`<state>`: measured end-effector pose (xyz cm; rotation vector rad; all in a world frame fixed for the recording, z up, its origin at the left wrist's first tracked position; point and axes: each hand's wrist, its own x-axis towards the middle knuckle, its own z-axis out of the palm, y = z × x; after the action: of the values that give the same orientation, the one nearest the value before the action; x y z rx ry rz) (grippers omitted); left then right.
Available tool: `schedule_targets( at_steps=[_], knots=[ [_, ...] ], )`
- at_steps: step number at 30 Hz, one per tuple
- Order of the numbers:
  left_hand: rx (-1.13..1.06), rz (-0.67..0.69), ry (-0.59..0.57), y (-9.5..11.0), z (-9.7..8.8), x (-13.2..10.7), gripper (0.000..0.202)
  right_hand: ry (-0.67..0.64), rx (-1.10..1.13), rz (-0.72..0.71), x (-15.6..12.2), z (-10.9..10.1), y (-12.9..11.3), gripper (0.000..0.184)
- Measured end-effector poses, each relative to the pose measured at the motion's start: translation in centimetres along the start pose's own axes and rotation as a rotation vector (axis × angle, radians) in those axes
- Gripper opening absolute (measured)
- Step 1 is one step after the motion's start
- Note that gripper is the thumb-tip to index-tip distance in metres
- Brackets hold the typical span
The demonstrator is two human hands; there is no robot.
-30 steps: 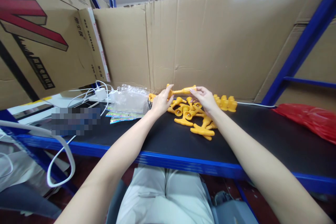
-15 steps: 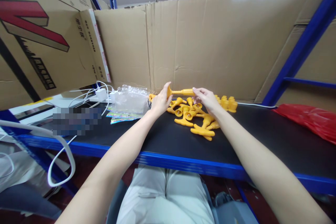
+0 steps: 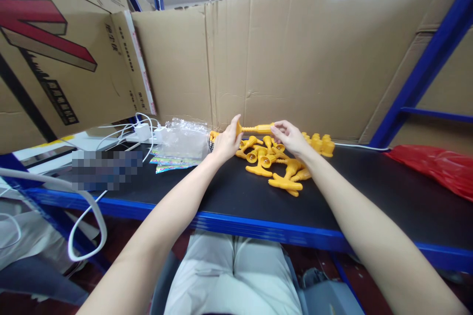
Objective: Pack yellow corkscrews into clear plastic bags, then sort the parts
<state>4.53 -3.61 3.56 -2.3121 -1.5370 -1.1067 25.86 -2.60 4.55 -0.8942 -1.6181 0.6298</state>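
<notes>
Between my hands a yellow plastic rod-shaped piece [image 3: 257, 129] is held level, just above the far part of the shelf. My left hand [image 3: 226, 141] is closed round its wider left end, which the fingers partly hide. My right hand [image 3: 287, 136] pinches the thicker right end between thumb and fingers. Below lies a loose pile of yellow plastic parts [image 3: 265, 162], some with T-shaped handles [image 3: 285, 184] and some with round cup-like ends. Behind my right wrist several short yellow knobbed pieces [image 3: 322, 145] stand upright in a group.
Clear plastic bags [image 3: 186, 140] lie left of my left hand, near white chargers [image 3: 142, 131] and cables. A red plastic bag [image 3: 432, 167] is at the right. A cardboard wall [image 3: 314, 59] closes the back. A blue rail [image 3: 258, 226] edges the black shelf.
My right hand has shifted slightly on the right end of the yellow piece, its fingers a little differently placed. My left hand stays almost still.
</notes>
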Motion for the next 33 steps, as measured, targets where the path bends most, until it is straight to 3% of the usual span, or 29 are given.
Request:
schedule_targets(
  at_steps=[8,14,20,33],
  knots=[
    [0.014,-0.030,-0.006,-0.3,0.1,0.1,0.058,-0.112,-0.241,-0.223,-0.3,-0.9,0.3,0.037],
    [0.013,-0.023,-0.007,-0.5,0.2,0.2,0.059,-0.091,-0.399,-0.282,-0.7,-0.9,0.1,0.035],
    [0.018,-0.043,-0.018,-0.1,0.0,0.1,0.059,-0.053,-0.645,-0.436,-0.9,-1.1,-0.1,0.030],
    [0.024,0.013,-0.030,-0.3,0.4,0.0,0.057,-0.122,-0.789,-0.431,-1.0,-0.9,0.1,0.028]
  ],
)
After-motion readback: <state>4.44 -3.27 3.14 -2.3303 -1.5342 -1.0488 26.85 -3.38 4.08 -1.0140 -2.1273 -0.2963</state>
